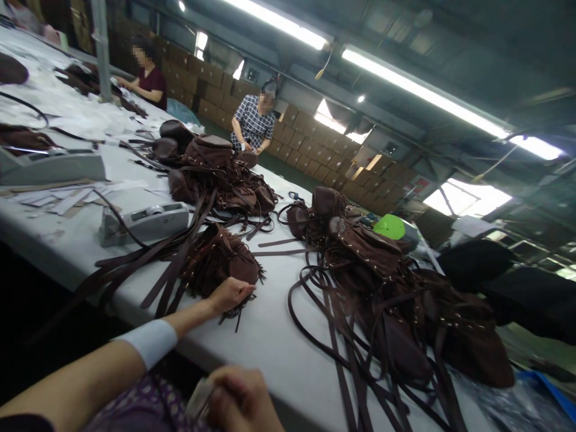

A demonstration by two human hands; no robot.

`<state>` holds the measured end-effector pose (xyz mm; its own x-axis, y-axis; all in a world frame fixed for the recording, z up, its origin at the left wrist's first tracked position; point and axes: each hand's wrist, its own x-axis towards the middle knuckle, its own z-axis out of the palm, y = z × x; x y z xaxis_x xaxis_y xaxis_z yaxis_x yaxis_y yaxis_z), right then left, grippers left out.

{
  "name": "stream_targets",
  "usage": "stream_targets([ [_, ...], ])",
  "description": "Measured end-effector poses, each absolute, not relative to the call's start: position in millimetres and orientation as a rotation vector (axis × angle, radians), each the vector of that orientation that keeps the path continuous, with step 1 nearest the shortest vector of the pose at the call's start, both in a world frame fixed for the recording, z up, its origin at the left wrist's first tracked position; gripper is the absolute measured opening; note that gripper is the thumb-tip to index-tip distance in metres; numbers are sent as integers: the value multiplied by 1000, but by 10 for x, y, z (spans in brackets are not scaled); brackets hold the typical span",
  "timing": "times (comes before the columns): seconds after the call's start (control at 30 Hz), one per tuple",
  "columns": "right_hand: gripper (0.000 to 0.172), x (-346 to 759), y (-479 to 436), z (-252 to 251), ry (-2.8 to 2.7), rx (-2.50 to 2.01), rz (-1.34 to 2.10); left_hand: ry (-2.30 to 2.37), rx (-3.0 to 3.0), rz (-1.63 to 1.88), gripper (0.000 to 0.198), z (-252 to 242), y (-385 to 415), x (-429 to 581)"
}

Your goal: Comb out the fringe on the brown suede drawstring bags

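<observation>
My left hand (231, 294), wearing a white band on the forearm, is closed at the near edge of a dark brown fringed leather bag (225, 258). The bag lies near the front of the white-covered table, its long straps trailing over the edge. Down at the bottom of the view, close to my body, my right hand (245, 396) is curled. A small pale item (201, 396) sticks out from its fingers, too blurred to name. Behind the bag rests a grey tape dispenser (148, 223).
Piles of brown fringed bags (369, 252) with loose straps cover the right side, and another pile (211, 156) sits farther back. A second grey dispenser (54, 166) and paper strips (67, 198) lie left. Co-workers, one in a checked shirt (247, 120), stand across the table (270, 294).
</observation>
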<state>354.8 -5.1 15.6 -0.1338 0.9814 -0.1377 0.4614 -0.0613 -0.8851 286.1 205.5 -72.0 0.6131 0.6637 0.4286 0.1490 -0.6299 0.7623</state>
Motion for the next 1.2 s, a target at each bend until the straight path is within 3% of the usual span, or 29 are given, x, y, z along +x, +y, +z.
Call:
stream_targets([
  [0.1, 46, 3906, -146, 69, -1540, -1689, 894, 484, 2201, 808, 51, -501, 1913, 2571],
  [0.23, 49, 4447, -265, -263, -1469, -1823, 692, 311, 2279, 613, 33, -117, 1596, 2127],
  [0.33, 45, 4502, -176, -378, -1463, -1862, 537, 557, 2300, 670, 30, 82, 1527, 2204],
  [0.47, 38, 4322, 130, -283, -1588, -1810, 313, 1014, 2337, 762, 72, -87, 1555, 2666],
  [0.5, 37, 4299, 190, -260, -1620, -1813, 282, 1076, 2347, 760, 74, -191, 1563, 2749],
  [0.6, 36, 4327, 289, -252, -1697, -1867, 240, 1155, 2361, 759, 62, -522, 1601, 2791],
  [0.73, 36, 4402, 430, -283, -1713, -1922, 247, 1051, 2380, 730, 21, -742, 1695, 2544],
  [1.03, 57, 4035, 1127, -246, -2059, -1908, 276, 742, 2335, 693, 19, -535, 1801, 2279],
  [1.2, 56, 4011, 1055, -317, -2155, -1819, 466, 602, 2300, 636, 15, -336, 2043, 2222],
])
